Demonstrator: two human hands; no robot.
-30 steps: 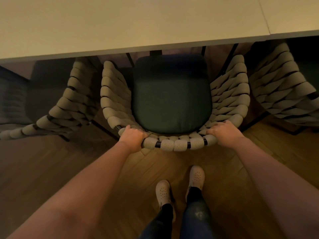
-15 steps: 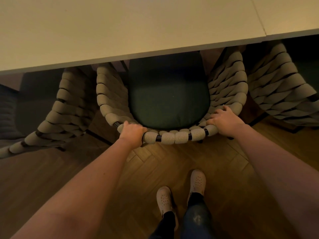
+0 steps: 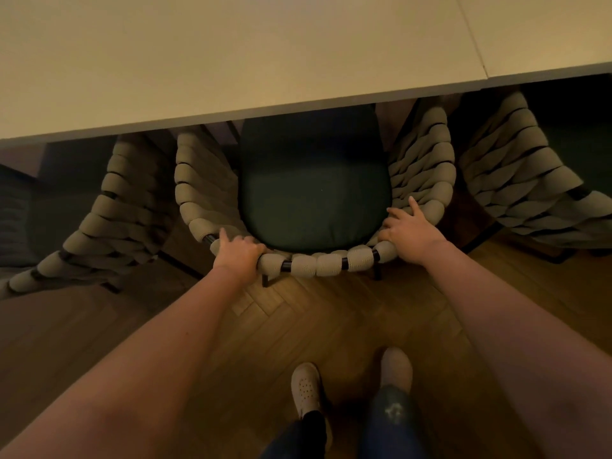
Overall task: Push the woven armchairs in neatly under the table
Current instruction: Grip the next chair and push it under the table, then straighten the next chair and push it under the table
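Note:
A woven armchair [image 3: 318,265] with thick beige rope wrapping and a dark green cushion [image 3: 314,193] stands in front of me, its front half under the pale table [image 3: 231,61]. My left hand [image 3: 236,253] grips the left end of the backrest rim, fingers curled over it. On the right end of the rim rests my right hand [image 3: 409,228], its fingers spread and fairly straight. Two more woven armchairs flank it: one on the left [image 3: 116,220], angled outward, and one on the right [image 3: 516,180], partly under the table.
The table edge [image 3: 298,106] runs across the upper view, with a seam [image 3: 473,38] between two tops at the right. The floor is herringbone wood [image 3: 314,319]. My feet in light shoes [image 3: 306,390] stand behind the chair.
The middle armchair has slid further under the table, with more of its cushion covered. My right hand's fingers have opened from a grip to a spread rest on the rim. My feet stepped forward.

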